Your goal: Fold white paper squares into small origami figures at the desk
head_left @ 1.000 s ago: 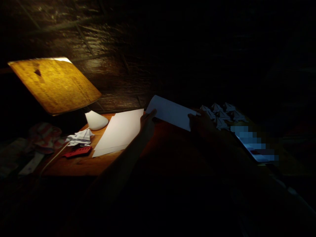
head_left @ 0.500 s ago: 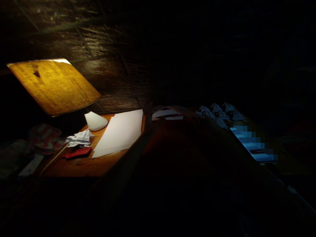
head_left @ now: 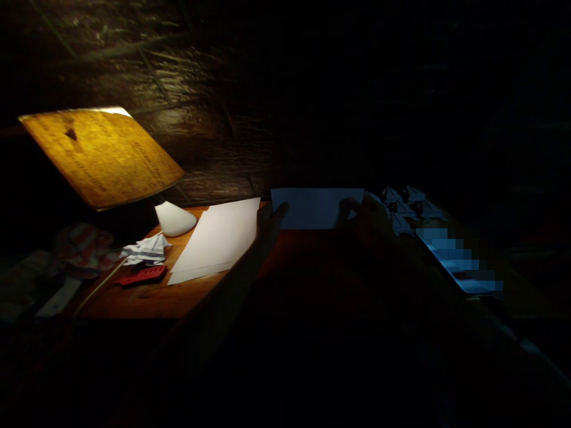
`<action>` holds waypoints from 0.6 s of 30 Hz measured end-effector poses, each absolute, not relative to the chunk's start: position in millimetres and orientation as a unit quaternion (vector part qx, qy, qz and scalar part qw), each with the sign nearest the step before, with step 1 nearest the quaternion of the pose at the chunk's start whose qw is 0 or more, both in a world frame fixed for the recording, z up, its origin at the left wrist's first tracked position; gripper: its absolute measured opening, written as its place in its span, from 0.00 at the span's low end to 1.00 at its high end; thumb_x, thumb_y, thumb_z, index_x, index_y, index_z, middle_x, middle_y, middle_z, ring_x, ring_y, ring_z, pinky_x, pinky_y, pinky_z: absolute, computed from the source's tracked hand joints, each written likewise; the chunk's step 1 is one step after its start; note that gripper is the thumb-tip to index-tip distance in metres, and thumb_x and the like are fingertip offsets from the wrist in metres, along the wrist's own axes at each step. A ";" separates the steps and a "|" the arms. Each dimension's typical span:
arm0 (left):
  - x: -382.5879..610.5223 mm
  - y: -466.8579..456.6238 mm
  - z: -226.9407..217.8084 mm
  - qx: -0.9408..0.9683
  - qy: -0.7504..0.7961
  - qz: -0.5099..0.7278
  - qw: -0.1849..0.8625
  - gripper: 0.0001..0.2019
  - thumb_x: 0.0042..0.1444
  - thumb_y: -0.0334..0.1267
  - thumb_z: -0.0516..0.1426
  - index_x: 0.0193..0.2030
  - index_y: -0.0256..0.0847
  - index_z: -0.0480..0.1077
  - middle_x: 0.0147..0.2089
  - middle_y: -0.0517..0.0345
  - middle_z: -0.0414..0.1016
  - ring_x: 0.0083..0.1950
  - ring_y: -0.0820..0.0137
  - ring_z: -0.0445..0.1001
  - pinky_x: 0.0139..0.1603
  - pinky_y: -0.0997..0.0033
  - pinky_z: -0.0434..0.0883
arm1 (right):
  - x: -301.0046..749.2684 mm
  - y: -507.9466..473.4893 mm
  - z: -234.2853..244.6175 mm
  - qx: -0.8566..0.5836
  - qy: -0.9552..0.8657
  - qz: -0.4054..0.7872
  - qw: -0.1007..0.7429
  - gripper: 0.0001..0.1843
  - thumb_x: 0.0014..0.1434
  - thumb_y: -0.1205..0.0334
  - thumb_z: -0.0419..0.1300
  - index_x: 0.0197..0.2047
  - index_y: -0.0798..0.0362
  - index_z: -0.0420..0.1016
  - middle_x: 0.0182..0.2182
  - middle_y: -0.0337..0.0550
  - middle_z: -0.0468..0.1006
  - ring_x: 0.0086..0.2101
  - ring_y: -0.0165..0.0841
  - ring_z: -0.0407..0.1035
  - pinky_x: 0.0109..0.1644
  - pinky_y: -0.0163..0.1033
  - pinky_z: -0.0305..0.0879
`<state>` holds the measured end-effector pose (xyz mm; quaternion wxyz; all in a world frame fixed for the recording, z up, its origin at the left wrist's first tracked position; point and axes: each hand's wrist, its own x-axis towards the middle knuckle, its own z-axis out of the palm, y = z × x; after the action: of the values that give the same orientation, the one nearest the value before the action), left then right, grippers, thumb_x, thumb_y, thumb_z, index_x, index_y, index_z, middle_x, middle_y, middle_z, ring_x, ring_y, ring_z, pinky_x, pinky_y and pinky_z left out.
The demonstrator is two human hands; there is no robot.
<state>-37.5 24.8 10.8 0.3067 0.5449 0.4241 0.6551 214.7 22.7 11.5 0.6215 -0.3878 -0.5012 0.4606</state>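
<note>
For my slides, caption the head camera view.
Left hand and right hand hold a folded paper sheet beside white paper on a lamplit wooden desk.

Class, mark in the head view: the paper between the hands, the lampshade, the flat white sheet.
Paper between the hands [head_left: 312, 208], head view, on its middle.
Lampshade [head_left: 100, 157], head view, on its lit face.
White sheet [head_left: 214, 241], head view, on its middle.

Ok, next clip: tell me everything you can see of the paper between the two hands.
The folded sheet of white paper is a plain, matte rectangle, its long side running across the view and its top edge nearly level. In shadow, it looks bluish-grey. A faint vertical crease runs down near its middle. The left hand touches its lower left corner, and the right hand its lower right part. It is too dark to tell whether anything supports it from below.
</note>
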 end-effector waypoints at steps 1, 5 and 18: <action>-36.8 23.7 10.7 0.550 0.421 0.649 0.314 0.22 0.50 0.54 0.68 0.40 0.36 0.78 0.37 0.52 0.81 0.39 0.63 0.77 0.39 0.67 0.74 | 215.6 25.3 9.4 -0.381 -0.488 0.453 0.641 0.21 0.48 0.44 0.71 0.37 0.48 0.74 0.33 0.38 0.78 0.35 0.34 0.72 0.35 0.38 0.68; -34.7 20.4 11.7 0.550 0.420 0.643 0.330 0.21 0.48 0.52 0.69 0.39 0.36 0.78 0.36 0.54 0.80 0.37 0.65 0.77 0.37 0.69 0.72 | 218.6 32.7 1.5 -0.379 -0.472 0.443 0.661 0.14 0.50 0.51 0.70 0.34 0.49 0.74 0.29 0.36 0.76 0.31 0.33 0.70 0.32 0.38 0.67; -32.5 21.5 12.1 0.492 0.435 0.672 0.341 0.20 0.44 0.54 0.71 0.31 0.37 0.78 0.28 0.56 0.78 0.29 0.70 0.74 0.30 0.72 0.70 | 218.5 33.0 -0.6 -0.397 -0.450 0.441 0.667 0.15 0.48 0.51 0.72 0.30 0.49 0.74 0.23 0.35 0.72 0.27 0.32 0.68 0.29 0.37 0.64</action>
<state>-32.5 21.5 12.1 0.3411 0.4921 0.4352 0.6724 218.5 33.0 -0.6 0.6674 -0.3968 -0.4505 0.4406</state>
